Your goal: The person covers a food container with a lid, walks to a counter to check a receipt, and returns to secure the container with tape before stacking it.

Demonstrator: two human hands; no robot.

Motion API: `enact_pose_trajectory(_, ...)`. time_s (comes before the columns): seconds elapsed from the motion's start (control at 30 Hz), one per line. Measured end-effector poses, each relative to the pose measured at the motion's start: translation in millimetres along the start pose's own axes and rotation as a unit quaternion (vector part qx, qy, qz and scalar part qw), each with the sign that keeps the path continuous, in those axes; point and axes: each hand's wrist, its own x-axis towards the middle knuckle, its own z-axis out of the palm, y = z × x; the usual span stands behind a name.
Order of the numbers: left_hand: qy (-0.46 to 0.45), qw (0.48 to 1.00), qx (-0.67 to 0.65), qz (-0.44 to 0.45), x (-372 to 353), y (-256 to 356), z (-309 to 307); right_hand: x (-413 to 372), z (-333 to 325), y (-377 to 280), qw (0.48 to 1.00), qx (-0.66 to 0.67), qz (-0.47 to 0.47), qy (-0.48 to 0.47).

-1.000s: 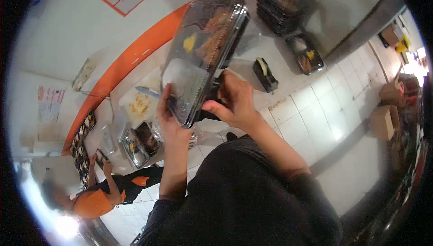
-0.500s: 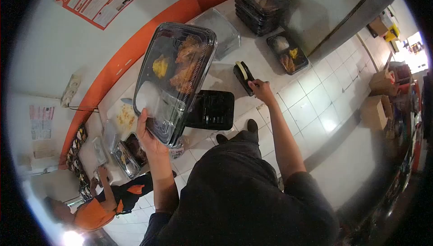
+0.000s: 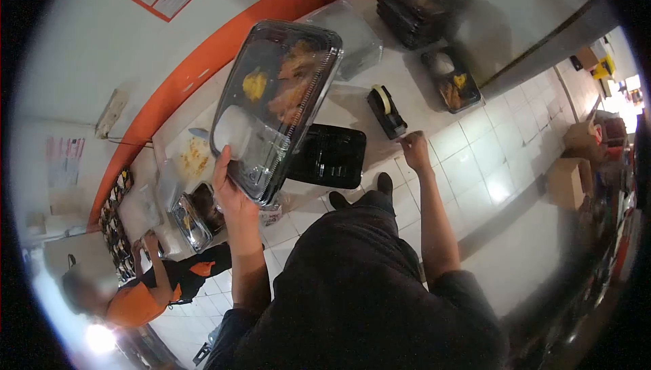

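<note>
My left hand (image 3: 234, 183) grips the lower end of a lidded black meal box (image 3: 271, 109) and holds it tilted above the table. Through its clear lid show white rice, a yellow food and browned fried pieces. At the front end of a black tape dispenser (image 3: 386, 112) with a pale roll, my right hand (image 3: 416, 149) is closed in a pinch. A short pale bit of tape shows between the dispenser and the fingertips. Below the held box lies an empty black tray (image 3: 330, 156), partly covered by it.
Stacked filled meal boxes (image 3: 417, 7) stand at the back, with a single filled box (image 3: 450, 80) near them. Clear lids (image 3: 349, 41) lie behind the held box. At left, a co-worker in orange (image 3: 139, 302) works at the table. Cardboard boxes (image 3: 569, 183) sit at right.
My right hand has drawn back from the dispenser's front end toward me, still pinched. My left hand keeps the meal box raised. The whole view has shifted slightly.
</note>
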Motion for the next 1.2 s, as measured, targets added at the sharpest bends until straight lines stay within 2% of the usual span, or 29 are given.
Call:
enact_pose_trajectory(0.03,-0.005,1.0,0.014,0.01,0.3,1.2,-2.8,-0.4,-3.9,5.1,0.989,-0.144,-0.015,-0.02)
enact_pose_trajectory(0.07,-0.006,1.0,0.015,0.015,-0.9,3.1,-5.5,-1.6,-6.8,-1.4,0.957,-0.285,-0.029,-0.037)
enact_pose_trajectory(0.1,0.001,1.0,0.01,0.013,-2.0,4.5,-7.3,-1.7,-13.4,-7.6,0.971,-0.232,-0.006,-0.052)
enact_pose_trajectory(0.17,-0.013,1.0,-0.016,-0.008,-2.7,4.6,10.8,-0.1,-38.2,-108.8,0.996,-0.051,0.034,-0.063)
enact_pose_trajectory(0.23,-0.006,1.0,-0.002,0.0,0.6,5.7,-2.8,-2.9,-64.0,-214.9,0.987,0.126,-0.042,-0.095)
enact_pose_trajectory(0.3,0.004,1.0,-0.012,-0.023,2.2,5.9,-1.4,-4.2,-80.9,-287.5,0.964,0.182,-0.17,-0.098)
enact_pose_trajectory(0.37,-0.012,0.999,-0.014,-0.037,-4.0,5.2,8.3,-7.5,-85.6,-339.4,0.942,0.227,-0.236,-0.08)
enact_pose_trajectory(0.47,-0.024,0.999,-0.009,-0.044,-12.4,6.0,19.5,-6.4,-83.4,-378.0,0.952,0.157,-0.259,-0.045)
enact_pose_trajectory(0.6,-0.022,0.999,-0.03,-0.023,-14.3,10.3,17.1,-8.0,-65.0,-386.4,0.965,0.174,-0.194,0.02)
enact_pose_trajectory(0.73,-0.034,0.994,-0.07,-0.071,-17.6,13.7,15.8,-7.4,-53.9,-379.8,0.968,0.157,-0.196,0.022)
enact_pose_trajectory(0.8,-0.051,0.99,-0.094,-0.091,-17.9,13.0,15.4,-6.1,-47.0,-376.8,0.957,0.22,-0.191,-0.001)
enact_pose_trajectory(0.87,-0.023,0.994,-0.074,-0.082,-14.8,9.4,11.4,-4.4,-41.9,-371.3,0.951,0.228,-0.205,0.021)
enact_pose_trajectory(0.9,-0.024,0.993,-0.074,-0.088,-12.8,6.8,8.6,-0.4,-42.4,-367.4,0.943,0.263,-0.205,0.0)
enact_pose_trajectory(0.97,-0.053,0.987,-0.105,-0.108,-7.3,-1.5,0.2,4.0,-44.1,-351.2,0.934,0.295,-0.203,-0.014)
enact_pose_trajectory(1.03,-0.037,0.989,-0.094,-0.11,3.4,-14.8,-7.3,11.1,-48.1,-330.4,0.862,0.462,-0.169,-0.122)
enact_pose_trajectory(1.07,-0.017,0.991,-0.083,-0.105,5.3,-22.5,-7.5,13.8,-55.6,-322.7,0.864,0.459,-0.168,-0.119)
enact_pose_trajectory(1.13,-0.033,0.985,-0.102,-0.134,1.3,-36.9,4.1,23.0,-76.9,-308.4,0.807,0.536,-0.153,-0.196)
enact_pose_trajectory(1.17,-0.053,0.978,-0.121,-0.16,4.7,-46.1,16.5,24.5,-86.0,-297.2,0.768,0.594,-0.124,-0.205)
enact_pose_trajectory(1.2,-0.058,0.978,-0.122,-0.161,5.9,-54.1,25.0,24.9,-96.6,-287.7,0.77,0.592,-0.128,-0.203)
